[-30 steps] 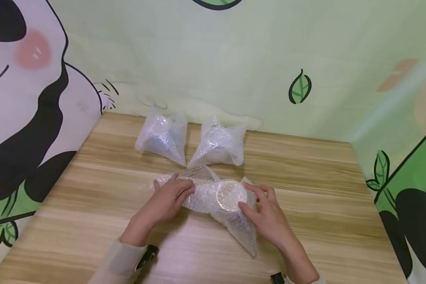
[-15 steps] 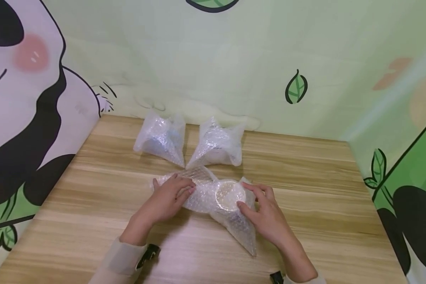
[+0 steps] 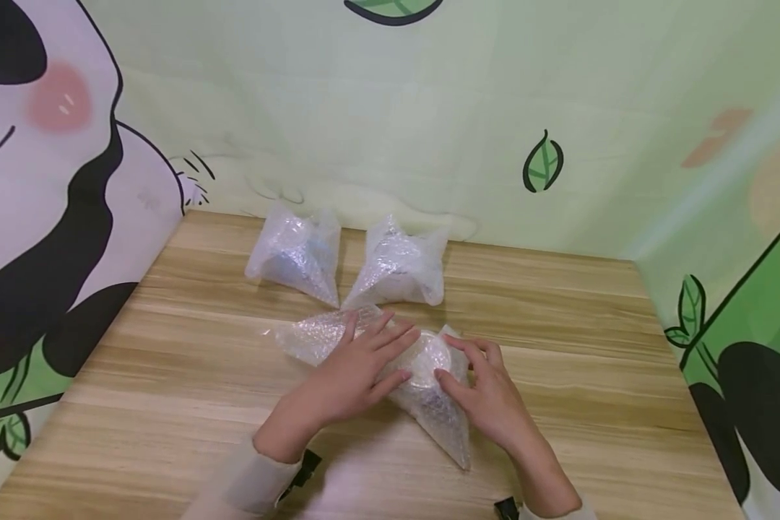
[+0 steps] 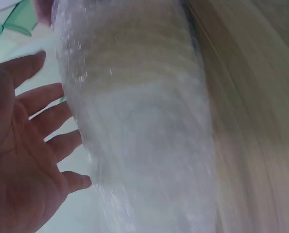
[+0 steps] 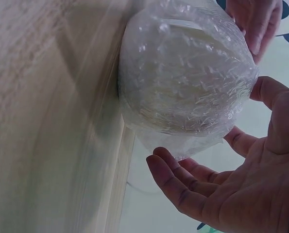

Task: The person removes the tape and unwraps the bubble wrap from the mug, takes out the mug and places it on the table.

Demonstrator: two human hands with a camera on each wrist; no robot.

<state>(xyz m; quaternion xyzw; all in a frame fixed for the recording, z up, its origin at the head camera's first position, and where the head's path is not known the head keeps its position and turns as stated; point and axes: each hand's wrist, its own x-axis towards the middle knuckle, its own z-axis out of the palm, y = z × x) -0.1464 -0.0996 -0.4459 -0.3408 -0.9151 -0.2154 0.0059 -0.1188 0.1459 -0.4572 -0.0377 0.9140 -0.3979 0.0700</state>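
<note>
Nearest the person, two pale sleeves reach in over the light wooden tabletop (image 3: 591, 404). The right hand (image 3: 490, 393) rests against the right side of a round white object wrapped in clear bubble wrap (image 3: 422, 368), its fingers loosely bent, with thumb and fingertips touching the wrap; the right wrist view shows the palm open and the fingers only slightly curved beside the wrapped ball (image 5: 185, 73) (not closed round it). The left hand (image 3: 354, 379) lies flat on top of the same bundle, fingers straight and spread, pressing a flap of the wrap down over the object. In the left wrist view the left hand (image 4: 25, 160) shows an open palm with fingers extended beside the blurred sheet of wrap (image 4: 139, 131). The bundle sits on the table near its middle, between the two hands, with one tail of wrap trailing towards the person and another lying off to the left.

Farther back, near the wall, two more bubble-wrapped parcels lie side by side, the left one (image 3: 297, 253) and the right one (image 3: 399, 263) nearly touching at their lower corners. Behind them rises a pale green backdrop with leaf prints (image 3: 543, 162), and a cartoon panda panel (image 3: 45, 180) covers the left wall.
</note>
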